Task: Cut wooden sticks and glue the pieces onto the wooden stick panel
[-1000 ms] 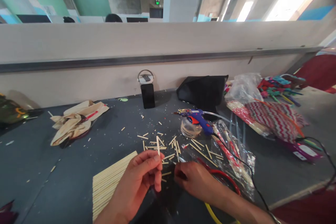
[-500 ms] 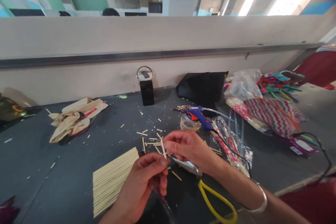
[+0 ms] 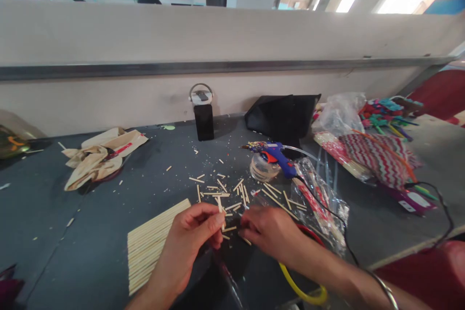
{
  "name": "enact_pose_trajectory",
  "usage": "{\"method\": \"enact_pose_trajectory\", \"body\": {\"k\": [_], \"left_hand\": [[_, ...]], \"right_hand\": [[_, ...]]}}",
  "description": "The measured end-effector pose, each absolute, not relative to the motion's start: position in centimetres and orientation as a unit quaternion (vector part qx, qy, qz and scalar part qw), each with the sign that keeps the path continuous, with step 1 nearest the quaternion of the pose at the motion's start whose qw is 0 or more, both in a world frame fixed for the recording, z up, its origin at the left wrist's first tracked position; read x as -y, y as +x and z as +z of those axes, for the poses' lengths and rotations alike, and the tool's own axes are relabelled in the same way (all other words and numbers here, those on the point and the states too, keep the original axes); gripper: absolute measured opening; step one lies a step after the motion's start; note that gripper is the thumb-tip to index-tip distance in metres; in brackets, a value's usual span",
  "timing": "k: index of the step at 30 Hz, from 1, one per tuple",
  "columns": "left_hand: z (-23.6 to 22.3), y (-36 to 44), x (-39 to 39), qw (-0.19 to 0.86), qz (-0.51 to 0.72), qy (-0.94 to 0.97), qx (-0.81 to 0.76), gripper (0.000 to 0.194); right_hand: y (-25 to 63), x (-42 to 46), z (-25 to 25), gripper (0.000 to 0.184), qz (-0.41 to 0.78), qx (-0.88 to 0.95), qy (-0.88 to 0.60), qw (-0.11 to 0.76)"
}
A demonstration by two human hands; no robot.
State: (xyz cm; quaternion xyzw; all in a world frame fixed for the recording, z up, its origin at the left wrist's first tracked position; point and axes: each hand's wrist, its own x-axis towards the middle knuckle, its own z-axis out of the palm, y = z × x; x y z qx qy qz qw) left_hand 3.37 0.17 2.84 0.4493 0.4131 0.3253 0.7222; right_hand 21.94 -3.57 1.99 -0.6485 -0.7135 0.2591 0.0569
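My left hand (image 3: pixel 194 235) pinches a short wooden stick (image 3: pixel 220 207) upright between thumb and fingertips. To its right, my right hand (image 3: pixel 271 232) is low over the table with its fingers curled down; what they hold, if anything, is hidden. Several cut stick pieces (image 3: pixel 243 193) lie scattered in front of both hands. Beneath my right hand and forearm is a cutting tool, mostly covered, with a red handle and a yellow handle (image 3: pixel 303 293) showing. Left of my left hand lies a flat panel of sticks (image 3: pixel 154 242) set side by side.
A blue glue gun (image 3: pixel 278 155) rests on a clear round container (image 3: pixel 262 168), its cord trailing right. Plastic-wrapped sticks (image 3: pixel 321 198) lie nearby. A phone (image 3: pixel 204 122) leans at the back. Crumpled brown paper (image 3: pixel 103 157) is at left, a black pouch (image 3: pixel 281 116) at back right.
My right hand rose to the stick in my left hand half a second ago, then returned down and right to the table. My left hand keeps its pinch. The view has tipped down slightly.
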Motion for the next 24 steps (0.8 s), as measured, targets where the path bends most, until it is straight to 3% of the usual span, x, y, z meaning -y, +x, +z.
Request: {"method": "enact_pose_trajectory", "body": {"k": [3,9,11,13,15,17,20,24], "left_hand": [[2.7,3.5,-0.3,0.739,0.327,0.429,-0.404,0.017],[3.1,4.0,-0.9,0.773,0.35,0.359,-0.388,0.017],[3.4,3.9,-1.4,0.777,0.368,0.35,-0.373,0.014],[3.8,3.6,-1.9,0.778,0.383,0.349,-0.355,0.01],[4.0,3.2,-2.4,0.78,0.396,0.351,-0.335,0.008],[4.1,2.9,-2.7,0.779,0.409,0.354,-0.318,0.007],[4.1,2.6,-3.1,0.778,0.416,0.366,-0.297,0.006],[4.1,2.4,-3.7,0.784,0.411,0.37,-0.281,0.005]], "right_hand": [[21.9,5.1,0.1,0.013,0.233,0.719,-0.654,-0.028],[21.9,5.8,-0.4,0.013,0.242,0.724,-0.644,-0.047],[23.0,5.6,1.0,0.014,0.249,0.725,-0.642,0.0],[25.0,5.1,2.9,0.022,0.214,0.694,-0.674,0.131],[27.5,4.3,4.6,0.024,0.049,0.608,-0.742,0.278],[29.9,3.2,5.5,0.032,-0.066,0.511,-0.804,0.298],[32.0,1.4,5.1,0.043,0.105,0.478,-0.825,0.284],[32.2,0.1,3.7,0.042,0.422,0.395,-0.716,0.391]]}}
